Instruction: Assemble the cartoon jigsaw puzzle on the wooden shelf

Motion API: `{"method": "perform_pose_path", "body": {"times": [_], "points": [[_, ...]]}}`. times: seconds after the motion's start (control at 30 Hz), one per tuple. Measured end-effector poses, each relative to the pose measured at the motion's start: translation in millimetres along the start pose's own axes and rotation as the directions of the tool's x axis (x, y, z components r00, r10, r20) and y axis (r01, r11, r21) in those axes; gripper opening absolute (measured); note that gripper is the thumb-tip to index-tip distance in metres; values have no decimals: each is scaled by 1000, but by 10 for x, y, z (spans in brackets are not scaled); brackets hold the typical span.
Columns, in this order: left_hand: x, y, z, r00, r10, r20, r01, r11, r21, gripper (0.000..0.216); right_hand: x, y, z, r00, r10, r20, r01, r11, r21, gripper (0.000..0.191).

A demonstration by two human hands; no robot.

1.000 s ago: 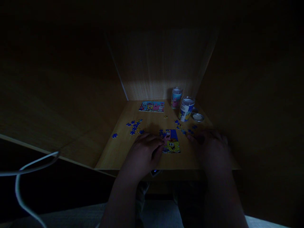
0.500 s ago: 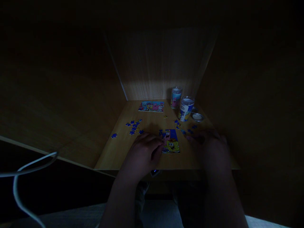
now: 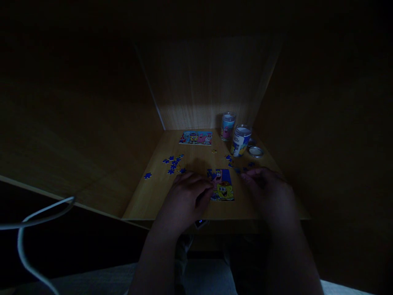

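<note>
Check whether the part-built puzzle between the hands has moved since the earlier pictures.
Yes, slightly: the part-built puzzle now lies nearer the front edge of the tabletop, and a touch farther right.

On the tabletop point(image 3: 139, 207), a joined puzzle section point(image 3: 225, 185) lies between the left hand point(image 3: 186, 196), at its left edge, and the right hand point(image 3: 272, 190). Behind the left hand lies a cluster of pieces point(image 3: 174, 163), with a single piece point(image 3: 147, 175) farther left. At the back, a puzzle panel point(image 3: 196, 138) lies left of two cans, the nearer can point(image 3: 240, 143) standing before the farther can point(image 3: 227, 130) and just left of a lid point(image 3: 256, 152).
</note>
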State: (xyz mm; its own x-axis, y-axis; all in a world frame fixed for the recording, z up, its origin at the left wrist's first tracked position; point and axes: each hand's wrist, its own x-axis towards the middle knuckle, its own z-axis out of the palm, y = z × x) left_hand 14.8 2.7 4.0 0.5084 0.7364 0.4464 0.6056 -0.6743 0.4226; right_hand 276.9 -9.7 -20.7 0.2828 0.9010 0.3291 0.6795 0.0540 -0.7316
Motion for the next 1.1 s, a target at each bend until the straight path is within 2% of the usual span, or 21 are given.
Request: {"method": "perform_pose_path", "body": {"times": [0.17,0.37,0.47,0.7,0.93,1.1], "points": [[-2,-10,-13,992,-15,-129,12,1000,-21,15,-67,-61,135,991,-63,118,28,961,276,30],[-6,57,37,988,-8,-153,0,999,-53,46,-107,-154,207,984,-101,146,33,913,406,25],[0,83,62,991,-3,-135,-7,998,-70,49,-109,-191,197,976,-122,179,36,907,420,20],[23,77,76,996,45,-72,-50,997,-64,39,-123,-237,211,947,-205,246,88,905,416,12],[34,66,111,997,20,-69,-25,998,-65,23,-129,-296,199,945,-228,233,143,933,332,6],[36,72,119,994,-38,-97,35,999,-37,17,-128,-289,213,932,-249,264,154,929,335,11]]}}
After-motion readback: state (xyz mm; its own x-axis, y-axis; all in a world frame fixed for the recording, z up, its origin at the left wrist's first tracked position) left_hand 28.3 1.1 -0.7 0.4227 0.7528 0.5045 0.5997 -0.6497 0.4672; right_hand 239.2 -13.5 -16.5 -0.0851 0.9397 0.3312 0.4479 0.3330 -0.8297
